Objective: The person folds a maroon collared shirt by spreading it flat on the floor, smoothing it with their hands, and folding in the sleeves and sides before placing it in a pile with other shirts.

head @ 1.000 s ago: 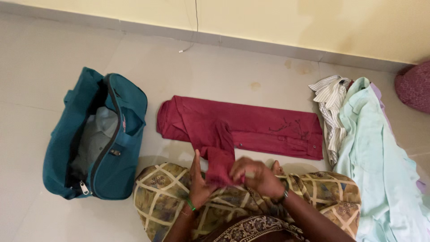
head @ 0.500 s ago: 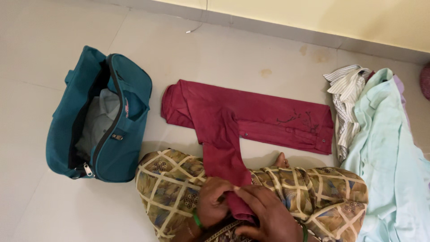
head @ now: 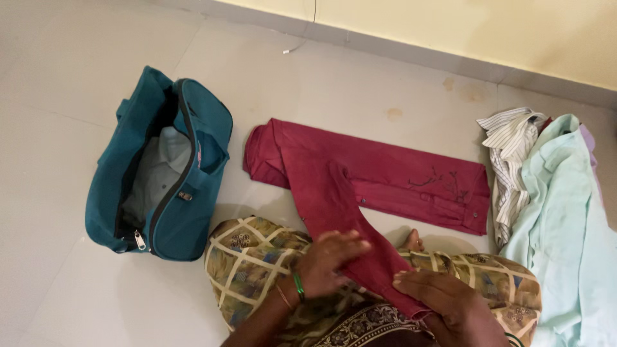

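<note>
A maroon shirt (head: 392,177) lies folded lengthwise on the tiled floor, with one sleeve (head: 340,218) stretched toward me over my lap. My left hand (head: 328,260) lies flat on that sleeve, fingers spread, pressing it against my patterned skirt (head: 250,257). My right hand (head: 450,302) rests palm down on the sleeve's cuff end near my right knee. Neither hand grips the cloth; both press on it.
An open teal bag (head: 186,193) with pale clothing inside stands on the floor at the left. A pile of clothes, a striped shirt (head: 508,160) and a mint green garment (head: 565,212), lies at the right. A wall with a grey skirting (head: 398,51) runs along the back.
The sleeve was bunched between both hands; it has been pulled out straight over my lap. Both hands have opened and now lie flat on it.
</note>
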